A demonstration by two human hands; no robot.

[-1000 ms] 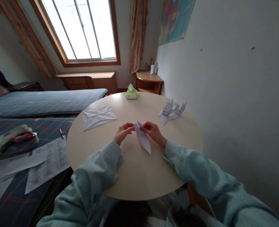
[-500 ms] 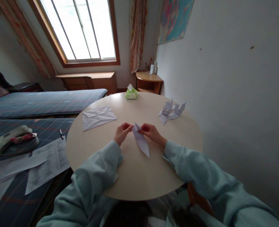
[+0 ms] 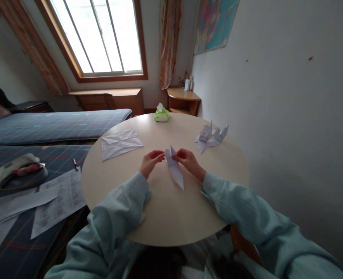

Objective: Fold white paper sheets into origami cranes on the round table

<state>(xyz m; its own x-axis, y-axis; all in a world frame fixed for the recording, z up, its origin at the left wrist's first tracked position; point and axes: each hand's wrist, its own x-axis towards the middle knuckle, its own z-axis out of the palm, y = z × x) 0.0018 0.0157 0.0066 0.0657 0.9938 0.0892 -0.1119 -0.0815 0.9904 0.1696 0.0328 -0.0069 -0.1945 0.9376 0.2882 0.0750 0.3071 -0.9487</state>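
Observation:
A narrow, pointed piece of folded white paper (image 3: 175,169) is held just above the round beige table (image 3: 165,217), its long tip pointing toward me. My left hand (image 3: 150,161) pinches its upper left edge with closed fingers. My right hand (image 3: 187,161) pinches the upper right edge, fingers also closed. Both arms wear pale blue-green sleeves.
A creased flat white sheet (image 3: 120,143) lies at the table's left. Two finished folded paper figures (image 3: 210,136) sit at the right, a green tissue pack (image 3: 161,114) at the far edge. Left of the table, a plaid bed holds printed papers (image 3: 58,199), a pen (image 3: 76,164) and a pouch (image 3: 12,167).
The folded paper has shifted slightly between my hands, its top flaps now standing a little higher. Both hands stay in nearly the same place.

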